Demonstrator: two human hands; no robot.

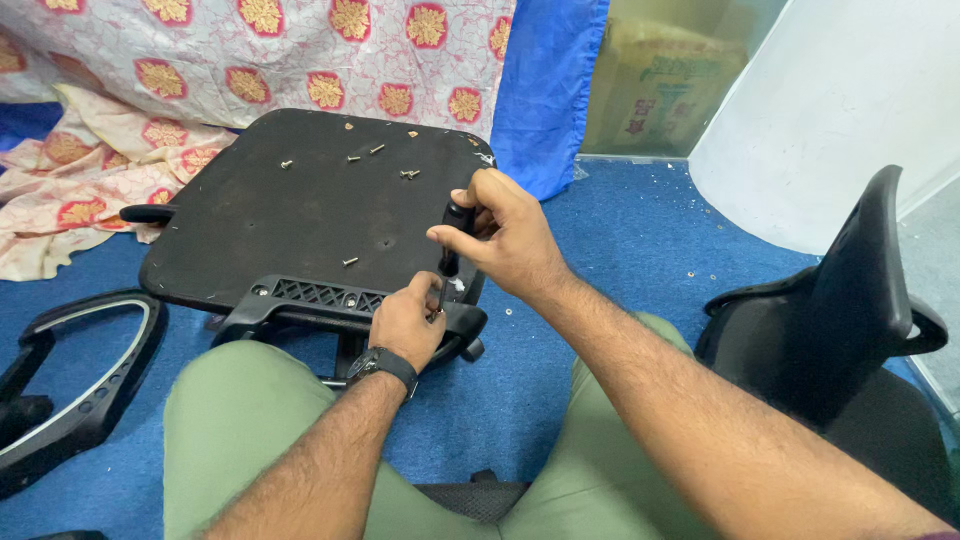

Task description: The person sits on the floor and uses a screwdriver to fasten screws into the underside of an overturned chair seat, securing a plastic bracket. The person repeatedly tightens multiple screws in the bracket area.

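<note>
An upturned black chair seat lies on the blue carpet in front of me, with a black plastic armrest bracket along its near edge. My right hand grips the black handle of a screwdriver held upright over the bracket's right end. My left hand, with a black wristwatch, pinches the screwdriver's shaft near its tip. Several loose screws lie scattered on the seat's underside.
A detached black armrest loop lies on the carpet at left. A black office chair stands at right. Patterned cloth and a blue sheet hang behind the seat. My green-trousered knees frame the foreground.
</note>
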